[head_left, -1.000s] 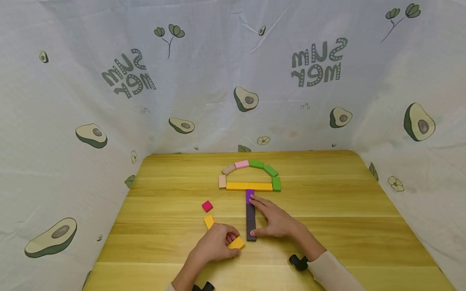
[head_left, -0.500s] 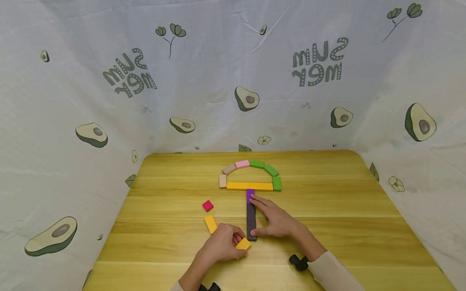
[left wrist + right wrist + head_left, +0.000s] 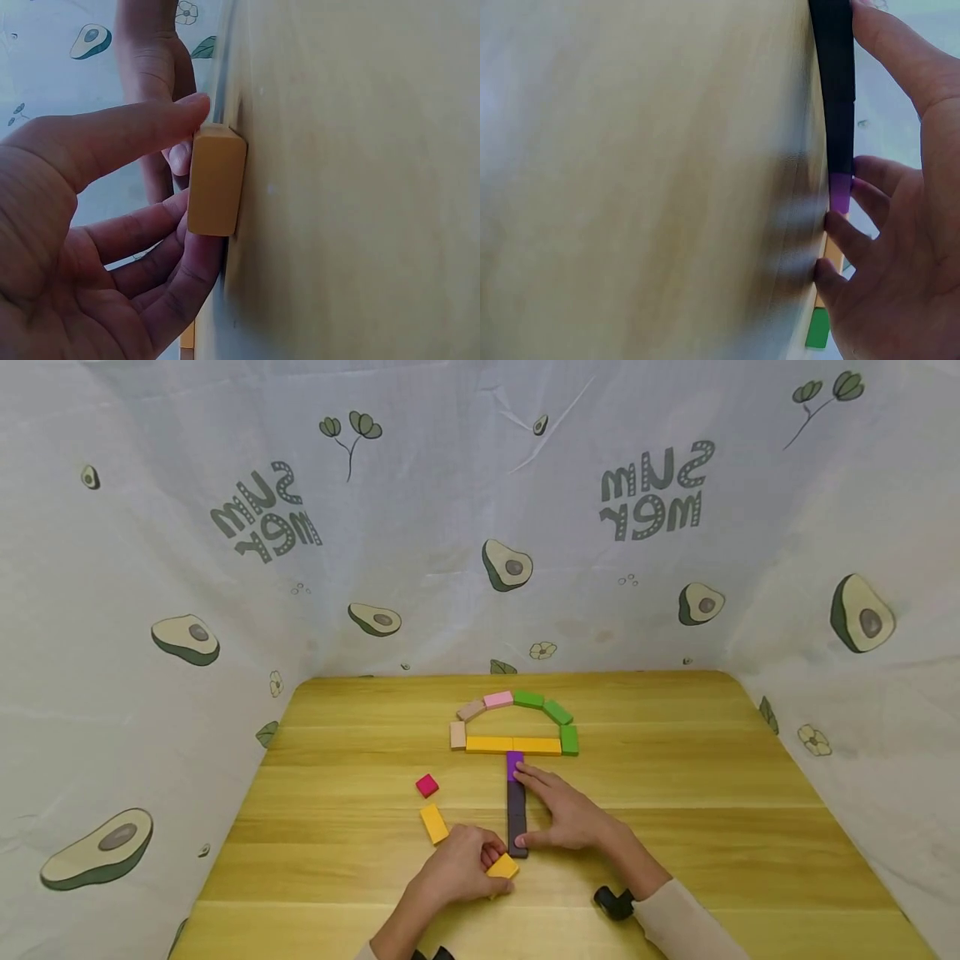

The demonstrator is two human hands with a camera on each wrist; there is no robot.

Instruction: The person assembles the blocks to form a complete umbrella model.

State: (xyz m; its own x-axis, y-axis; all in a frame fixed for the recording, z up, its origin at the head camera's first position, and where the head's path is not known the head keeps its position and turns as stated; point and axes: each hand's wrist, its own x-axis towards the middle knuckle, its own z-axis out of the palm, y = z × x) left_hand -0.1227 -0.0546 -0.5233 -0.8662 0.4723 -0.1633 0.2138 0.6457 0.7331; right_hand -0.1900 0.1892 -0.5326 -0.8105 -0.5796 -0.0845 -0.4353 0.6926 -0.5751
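My left hand [image 3: 463, 864] pinches a yellow block [image 3: 504, 866] between thumb and fingers, just below the near end of a straight column. In the left wrist view the block [image 3: 217, 181] shows its end face, close over the tabletop. Two dark blocks [image 3: 517, 800] and a purple block [image 3: 513, 761] make up that column. My right hand [image 3: 568, 812] lies spread along its right side, thumb on the nearest dark block and fingertips at the purple one. In the right wrist view the right hand's fingers [image 3: 846, 236] are fairly straight beside the column.
Two yellow blocks [image 3: 487, 744] form a bar across the column's far end. Above it arch beige, pink [image 3: 498, 699] and green blocks [image 3: 569, 740]. A loose yellow block [image 3: 433, 823] and a small red block [image 3: 427, 786] lie left on the wooden table [image 3: 675, 760]. Printed cloth [image 3: 420, 527] surrounds the table.
My left hand has carried the yellow block a short way right, to the column's near end, uncovering more of the loose yellow block. The right hand has stayed in place.
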